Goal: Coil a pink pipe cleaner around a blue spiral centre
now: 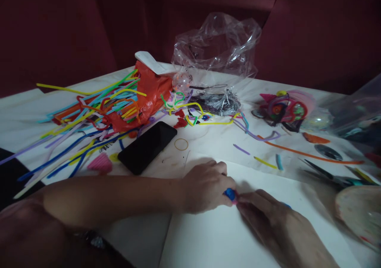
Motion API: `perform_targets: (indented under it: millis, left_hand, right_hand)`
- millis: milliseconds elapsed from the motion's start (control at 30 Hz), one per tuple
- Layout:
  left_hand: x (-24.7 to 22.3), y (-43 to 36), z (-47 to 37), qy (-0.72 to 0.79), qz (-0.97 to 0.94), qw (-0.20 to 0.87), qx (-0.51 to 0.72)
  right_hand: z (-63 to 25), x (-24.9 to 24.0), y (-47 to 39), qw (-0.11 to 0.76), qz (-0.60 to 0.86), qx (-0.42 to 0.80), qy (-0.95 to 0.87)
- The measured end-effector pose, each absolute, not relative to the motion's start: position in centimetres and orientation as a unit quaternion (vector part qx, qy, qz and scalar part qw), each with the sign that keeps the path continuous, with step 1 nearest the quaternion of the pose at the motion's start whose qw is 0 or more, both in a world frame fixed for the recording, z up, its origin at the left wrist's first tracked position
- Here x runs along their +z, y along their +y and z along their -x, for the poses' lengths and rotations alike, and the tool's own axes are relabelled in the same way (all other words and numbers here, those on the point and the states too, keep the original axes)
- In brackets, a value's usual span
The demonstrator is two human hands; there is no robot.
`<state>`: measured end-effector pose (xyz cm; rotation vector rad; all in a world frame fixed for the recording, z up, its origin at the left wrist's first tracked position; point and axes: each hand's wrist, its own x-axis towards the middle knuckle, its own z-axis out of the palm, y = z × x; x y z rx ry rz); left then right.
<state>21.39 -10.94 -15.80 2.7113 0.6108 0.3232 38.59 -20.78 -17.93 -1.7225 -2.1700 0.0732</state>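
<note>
My left hand (204, 186) comes in from the left, its fingers curled round a small blue and pink craft piece (230, 194). From the lower right, my right hand (266, 214) pinches the same piece at its pink edge. Both hands are closed and meet just above a large white sheet of paper (202, 236). Most of the piece is hidden by fingers, so its exact kind cannot be made out. A bit of blue (286, 205) shows behind my right hand.
A black phone (149, 147) lies beyond my left forearm, near pipe cleaners (98, 113) spilling from a red bag (153, 91). Behind stands a clear plastic bag (217, 42). Scissors (324, 171) and a round bowl (360, 210) are at right, with cut pipe-cleaner pieces (264, 162) nearby.
</note>
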Motion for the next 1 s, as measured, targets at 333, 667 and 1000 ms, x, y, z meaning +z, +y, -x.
perform_targets:
  millis: [333, 667, 1000]
  left_hand:
    - [-16.0, -11.1, -21.3, 0.215, -0.949, 0.177, 0.149]
    - [-16.3, -11.5, -21.7, 0.208, -0.951, 0.163, 0.161]
    - [-15.7, -11.3, -22.0, 0.208, -0.953, 0.176, 0.129]
  right_hand:
    - [-38.6, -18.3, -20.7, 0.203, 0.618, 0.048, -0.758]
    - [-37.5, -17.3, -20.6, 0.224, 0.589, -0.04, -0.776]
    - [-38.0, -17.4, -21.0, 0.223, 0.601, -0.006, -0.767]
